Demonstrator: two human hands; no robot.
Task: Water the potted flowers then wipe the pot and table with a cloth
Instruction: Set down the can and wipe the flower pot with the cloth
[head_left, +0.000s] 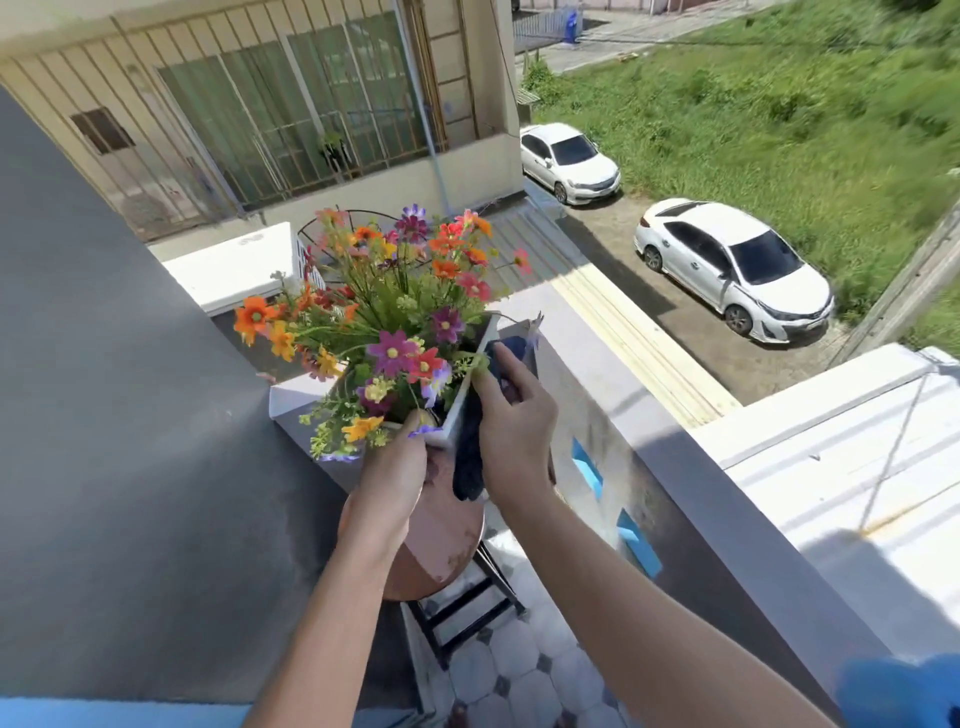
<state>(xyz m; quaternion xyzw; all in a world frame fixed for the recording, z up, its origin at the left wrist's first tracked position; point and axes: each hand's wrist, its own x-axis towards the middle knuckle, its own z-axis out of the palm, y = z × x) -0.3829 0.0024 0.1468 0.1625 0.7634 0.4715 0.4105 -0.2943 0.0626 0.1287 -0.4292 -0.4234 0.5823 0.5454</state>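
Observation:
A white square pot (470, 379) full of orange, pink and purple flowers (384, 312) stands on a small round reddish-brown table (441, 540) on a balcony. My left hand (392, 483) grips the pot's near corner from below the blooms. My right hand (514, 421) presses a dark blue cloth (470, 457) against the pot's right side; the cloth hangs down over the table's edge. Most of the pot's near wall is hidden behind my hands and the flowers.
A grey wall (130, 415) rises close on the left. The balcony parapet (675, 457) runs along the right, with a drop to a lane with two white cars (727, 265). The table's black legs (467, 608) stand on a tiled floor (524, 670).

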